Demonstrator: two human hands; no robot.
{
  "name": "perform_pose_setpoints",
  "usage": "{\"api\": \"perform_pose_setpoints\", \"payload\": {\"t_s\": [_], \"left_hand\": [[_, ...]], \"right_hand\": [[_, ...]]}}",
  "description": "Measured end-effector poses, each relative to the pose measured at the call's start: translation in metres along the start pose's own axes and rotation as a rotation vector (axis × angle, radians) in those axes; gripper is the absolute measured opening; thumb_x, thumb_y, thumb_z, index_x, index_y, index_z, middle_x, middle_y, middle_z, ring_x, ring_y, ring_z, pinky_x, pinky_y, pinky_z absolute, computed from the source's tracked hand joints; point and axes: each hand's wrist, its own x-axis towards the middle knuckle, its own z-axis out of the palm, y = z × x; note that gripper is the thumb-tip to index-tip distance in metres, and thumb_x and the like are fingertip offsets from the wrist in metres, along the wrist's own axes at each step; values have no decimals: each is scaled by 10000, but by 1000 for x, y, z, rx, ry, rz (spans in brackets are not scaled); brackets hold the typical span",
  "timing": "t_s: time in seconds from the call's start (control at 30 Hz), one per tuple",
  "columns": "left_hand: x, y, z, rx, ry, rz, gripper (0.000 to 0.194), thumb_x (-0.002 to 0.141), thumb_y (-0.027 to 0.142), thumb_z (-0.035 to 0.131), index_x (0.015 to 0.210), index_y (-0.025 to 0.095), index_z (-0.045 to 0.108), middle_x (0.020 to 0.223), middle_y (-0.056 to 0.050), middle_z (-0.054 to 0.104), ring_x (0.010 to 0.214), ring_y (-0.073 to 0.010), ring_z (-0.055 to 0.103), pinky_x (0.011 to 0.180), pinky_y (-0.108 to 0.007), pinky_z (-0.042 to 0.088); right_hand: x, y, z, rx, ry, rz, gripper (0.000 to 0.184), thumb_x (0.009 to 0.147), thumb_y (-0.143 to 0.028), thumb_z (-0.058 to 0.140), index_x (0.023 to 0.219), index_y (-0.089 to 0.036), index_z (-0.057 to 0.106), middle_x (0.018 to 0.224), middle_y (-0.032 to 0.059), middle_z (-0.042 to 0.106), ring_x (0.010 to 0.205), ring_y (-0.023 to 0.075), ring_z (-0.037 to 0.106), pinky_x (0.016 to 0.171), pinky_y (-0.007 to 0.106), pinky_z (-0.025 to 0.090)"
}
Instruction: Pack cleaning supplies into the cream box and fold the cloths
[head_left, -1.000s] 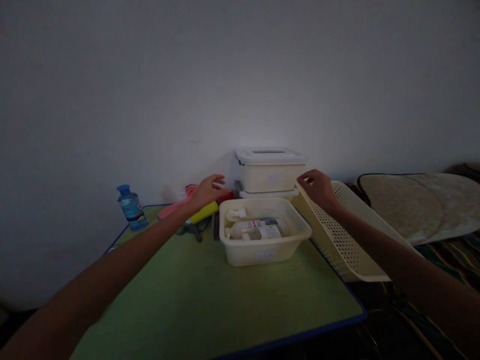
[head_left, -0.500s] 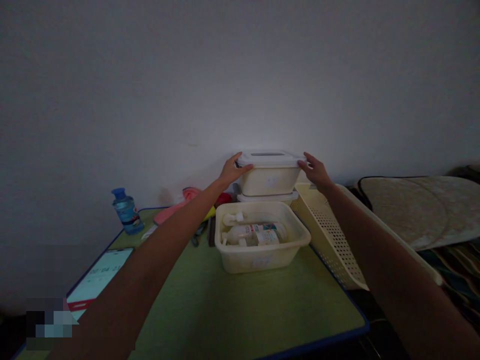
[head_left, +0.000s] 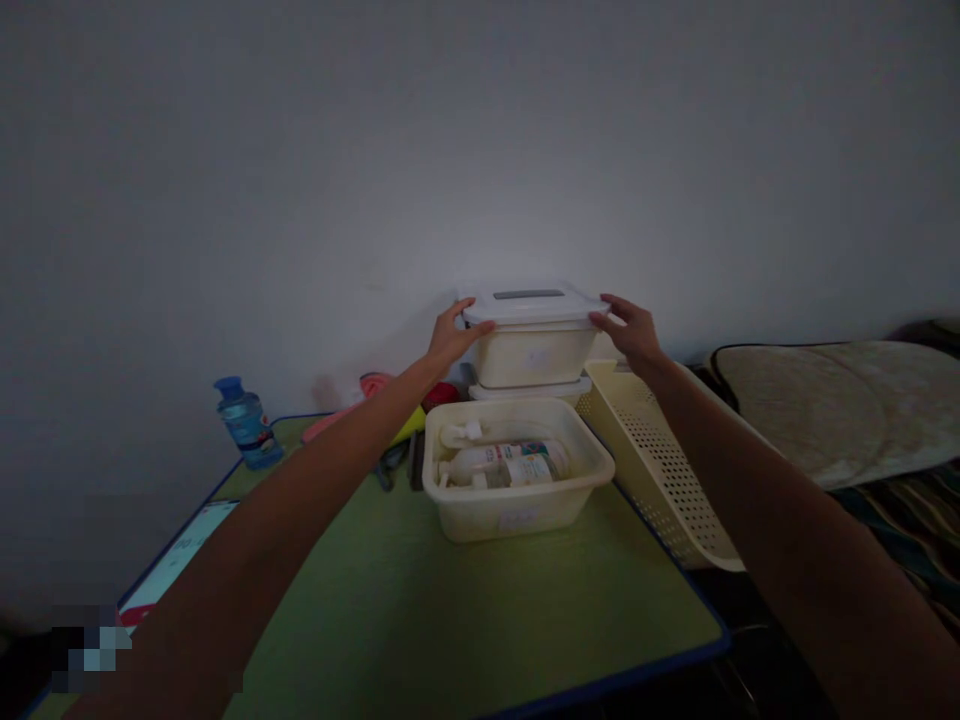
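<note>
My left hand [head_left: 453, 336] grips the left edge of a white lid [head_left: 540, 310], thumb in front and fingers behind. At the opposite edge, my right hand [head_left: 631, 330] pinches the same lid. Just under the lid is a cream plastic box [head_left: 535, 360]; its contents are hidden. That box is stacked on another lidded box [head_left: 495, 392], mostly hidden. In front stands an open cream tub [head_left: 480, 522] with several bottles lying inside, among them a white labelled bottle [head_left: 487, 460].
A perforated cream basket [head_left: 637, 450] leans by the table's right edge. Left on the green table [head_left: 390, 620] are a blue bottle [head_left: 247, 425], a lit phone or tablet [head_left: 180, 550] and pink cloth [head_left: 375, 383]. A beige cushion [head_left: 825, 400] lies at right.
Both hands have raised the lid slightly relative to the box under it. The view has shifted a little, and the tub and bottles inside it look unchanged.
</note>
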Motion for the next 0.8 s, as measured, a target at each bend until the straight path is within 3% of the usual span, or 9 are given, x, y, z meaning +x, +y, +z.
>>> {"api": "perform_pose_setpoints", "payload": {"t_s": [0.17,0.33,0.6,0.8], "left_hand": [[-11,6,-15,57,11,150,553,665,252,710,1177,135,538,1321,-127,467,1255,-215,389,1064,-346,265],[-47,9,-36,157,20,223,569,641,269,730,1175,198,547,1376,-107,402,1282,-238,349,1081,-407,222],[-131,4,-58,254,50,229,599,630,322,739,1183,224,533,1398,-108,367,1293,-263,319,1046,-468,271],[-168,-10,-63,327,16,147,601,638,370,725,1193,255,524,1367,-85,411,1293,-258,313,1052,-474,255]], "right_hand": [[-22,-31,-7,18,65,-40,579,675,-414,662,1171,-135,555,1151,129,594,1061,264,540,913,440,434],[-67,-51,-14,51,94,-74,592,711,-456,624,1233,-201,511,1278,98,512,1115,277,515,893,449,470],[-148,-66,-21,78,79,-4,579,713,-421,645,1239,-224,506,1303,89,491,1143,279,502,889,442,490],[-185,-64,-23,8,51,33,559,723,-431,627,1239,-258,500,1330,68,464,1145,275,504,894,469,487]]}}
